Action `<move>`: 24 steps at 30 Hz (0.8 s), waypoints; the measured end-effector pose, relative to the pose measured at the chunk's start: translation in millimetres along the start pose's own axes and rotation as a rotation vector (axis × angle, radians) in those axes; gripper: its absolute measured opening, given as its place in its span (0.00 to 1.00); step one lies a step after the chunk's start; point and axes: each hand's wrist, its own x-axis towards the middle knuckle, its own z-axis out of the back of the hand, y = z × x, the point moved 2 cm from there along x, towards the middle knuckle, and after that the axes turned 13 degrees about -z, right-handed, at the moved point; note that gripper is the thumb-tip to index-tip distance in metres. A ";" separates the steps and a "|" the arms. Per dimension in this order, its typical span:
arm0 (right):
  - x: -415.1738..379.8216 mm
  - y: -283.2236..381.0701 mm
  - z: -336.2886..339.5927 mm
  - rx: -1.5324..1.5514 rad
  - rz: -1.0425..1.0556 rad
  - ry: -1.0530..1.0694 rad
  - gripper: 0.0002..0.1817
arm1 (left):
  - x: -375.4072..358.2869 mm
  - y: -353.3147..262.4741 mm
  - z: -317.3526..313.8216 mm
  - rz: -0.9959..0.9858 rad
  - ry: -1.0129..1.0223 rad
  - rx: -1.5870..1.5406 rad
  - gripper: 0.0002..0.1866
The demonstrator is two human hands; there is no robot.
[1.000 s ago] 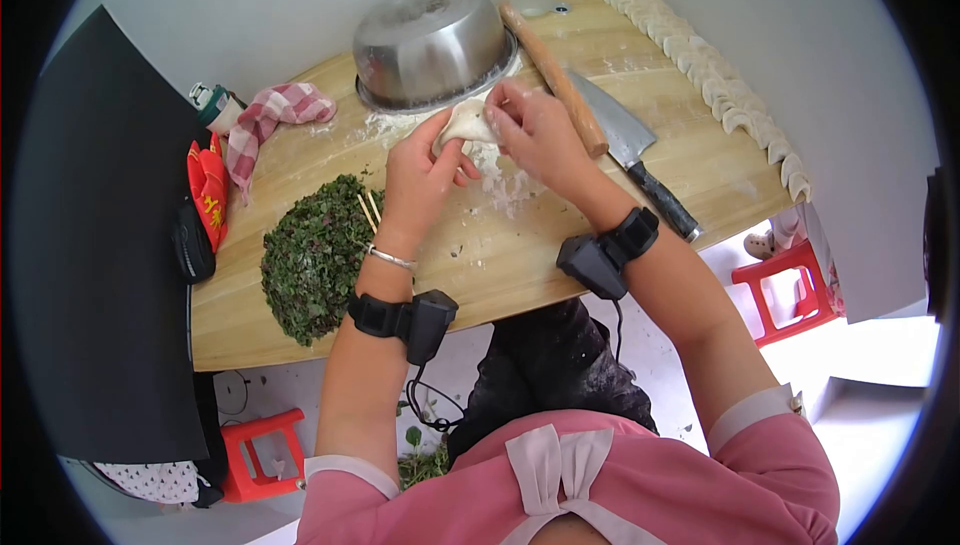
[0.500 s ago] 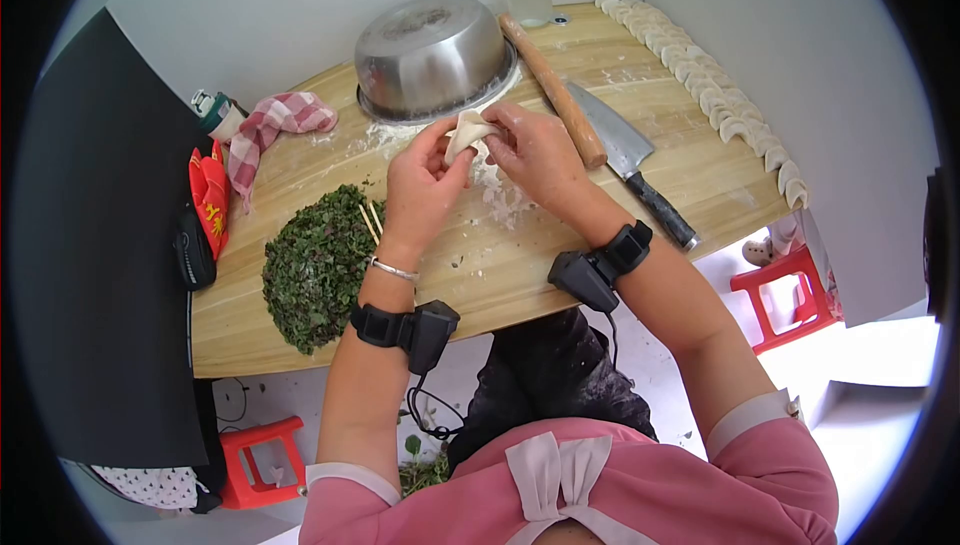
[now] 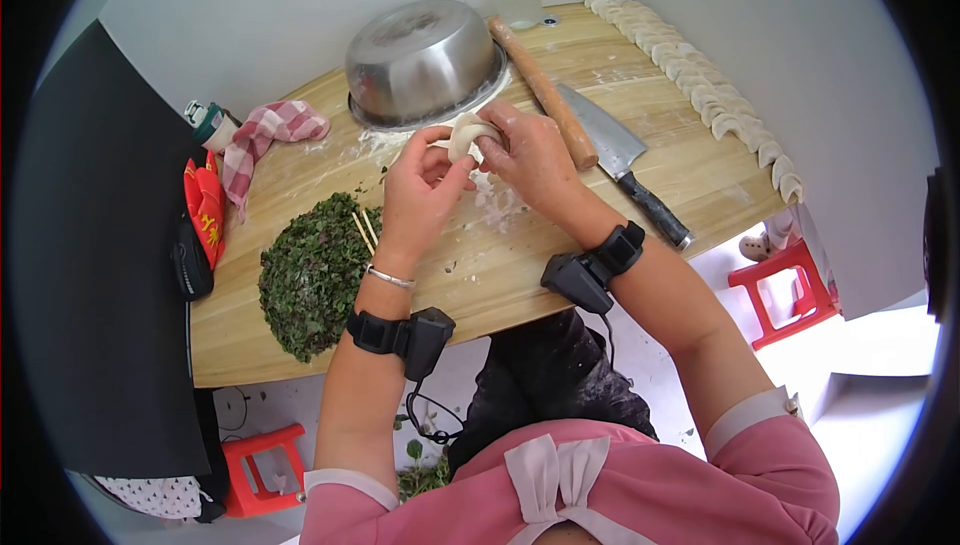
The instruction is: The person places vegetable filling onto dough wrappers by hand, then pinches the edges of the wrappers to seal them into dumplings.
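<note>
Between my two hands, above the floured table, is a pale, curved dumpling [image 3: 465, 136]. The fingers of my left hand [image 3: 420, 182] pinch its left side and lower end. My right hand [image 3: 528, 150] grips its right side, with the thumb and fingers pressed along the edge. Left of my left wrist lies a big heap of chopped dark green leaves [image 3: 312, 275], with a pair of chopsticks [image 3: 365, 232] stuck in its right side. Just beyond my hands an upturned steel basin [image 3: 420, 70] rests on the tabletop.
A rolling pin [image 3: 545, 90] and a cleaver [image 3: 605, 135] lie right of my hands. Rows of finished dumplings [image 3: 700, 85] line the table's right edge. A glass jar [image 3: 519, 0] stands at the back. At left are a checked cloth [image 3: 265, 140] and a red packet [image 3: 206, 210].
The dumpling has turned in my fingers and now shows a rounder, curved shape. My left fingers have loosened and shifted slightly. The whole view has moved a little.
</note>
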 end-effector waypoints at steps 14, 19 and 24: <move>2.2 -5.5 -1.0 -0.061 0.150 -0.112 0.10 | -0.4 9.1 8.2 -0.034 -0.106 0.078 0.16; -20.6 28.9 41.7 -0.082 0.129 -0.110 0.12 | 1.1 -4.2 8.7 -0.144 -0.089 0.093 0.18; -59.0 11.5 134.8 -0.309 -0.051 -0.132 0.14 | 0.1 -4.7 9.3 -0.139 -0.086 0.114 0.17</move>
